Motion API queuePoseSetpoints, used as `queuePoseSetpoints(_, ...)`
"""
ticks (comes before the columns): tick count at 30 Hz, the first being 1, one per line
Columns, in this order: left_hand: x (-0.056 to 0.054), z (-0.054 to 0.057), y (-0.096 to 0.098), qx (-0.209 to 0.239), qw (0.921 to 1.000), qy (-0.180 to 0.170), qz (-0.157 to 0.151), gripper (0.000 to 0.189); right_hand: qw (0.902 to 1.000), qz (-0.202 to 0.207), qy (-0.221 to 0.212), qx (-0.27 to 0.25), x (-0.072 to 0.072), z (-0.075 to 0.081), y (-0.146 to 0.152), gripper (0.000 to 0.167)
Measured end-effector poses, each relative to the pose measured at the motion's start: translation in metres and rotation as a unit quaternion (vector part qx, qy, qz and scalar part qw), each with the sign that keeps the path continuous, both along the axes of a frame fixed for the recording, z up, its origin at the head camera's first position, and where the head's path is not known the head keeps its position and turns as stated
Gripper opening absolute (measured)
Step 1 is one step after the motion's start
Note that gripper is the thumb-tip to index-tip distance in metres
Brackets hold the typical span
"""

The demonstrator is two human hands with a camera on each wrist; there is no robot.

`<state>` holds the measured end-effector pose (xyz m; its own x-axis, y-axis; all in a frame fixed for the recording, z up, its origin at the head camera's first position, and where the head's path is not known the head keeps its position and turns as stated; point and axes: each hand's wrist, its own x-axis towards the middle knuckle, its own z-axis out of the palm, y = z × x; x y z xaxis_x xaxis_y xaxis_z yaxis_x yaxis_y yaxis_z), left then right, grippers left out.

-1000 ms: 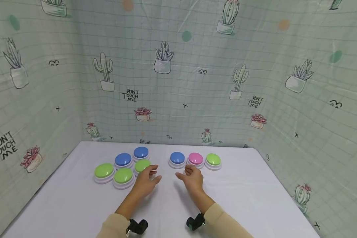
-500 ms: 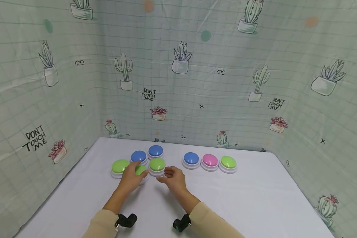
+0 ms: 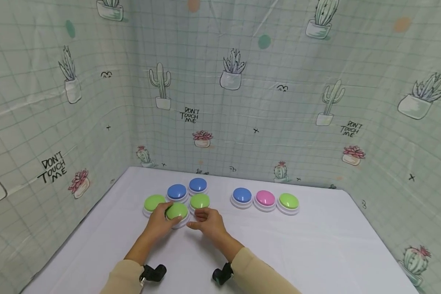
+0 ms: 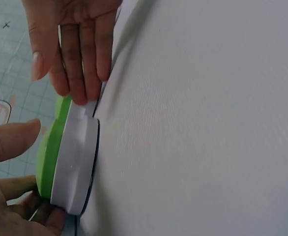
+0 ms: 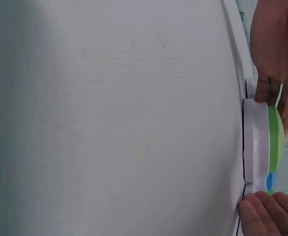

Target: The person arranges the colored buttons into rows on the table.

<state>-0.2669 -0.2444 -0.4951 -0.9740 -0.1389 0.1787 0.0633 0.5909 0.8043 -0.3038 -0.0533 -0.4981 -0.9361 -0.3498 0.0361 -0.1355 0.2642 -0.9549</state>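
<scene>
In the head view, my left hand (image 3: 158, 222) reaches round the near green push button (image 3: 177, 211), which has a white base. Its fingers touch the left side of that base in the left wrist view, while the thumb (image 4: 16, 140) hovers over the green dome, apart from it. To the right is my right hand (image 3: 210, 224), fingers extended and holding nothing. Its fingertips lie close to the same button's right side; whether they touch cannot be told. Another green button (image 3: 200, 201) sits just beyond the right fingers, and a third green button (image 3: 154, 203) beside the left hand.
Two blue buttons (image 3: 177, 191) stand behind the green ones. Farther right, a blue button (image 3: 242, 195), a pink button (image 3: 265, 198) and a green button (image 3: 288, 201) form a row. The white table (image 3: 308, 245) meets a cactus-print curtain (image 3: 257, 106) at the back and sides.
Both hands have moved left, from the gap between the two button groups to the near green button. The left hand has come lower around it. The head view has turned slightly left.
</scene>
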Motion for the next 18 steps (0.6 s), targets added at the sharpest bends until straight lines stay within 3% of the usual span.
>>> queuePoseSetpoints(7,0.009,-0.003,-0.008,0.007,0.9996,0.001,-0.028,0.066,0.9998,0.014,-0.011,0.005,0.002,0.002,-0.004,0.059)
queuePoseSetpoints(14,0.011,-0.009,-0.011,0.095,0.9952,-0.015,-0.021,0.065,0.9993,0.022,0.012,0.027,0.0,0.002,-0.011,0.06)
queuePoseSetpoints(18,0.012,-0.015,-0.011,0.123,0.9922,-0.019,-0.007,0.066,0.9981,0.012,0.036,0.048,-0.002,-0.002,-0.015,0.058)
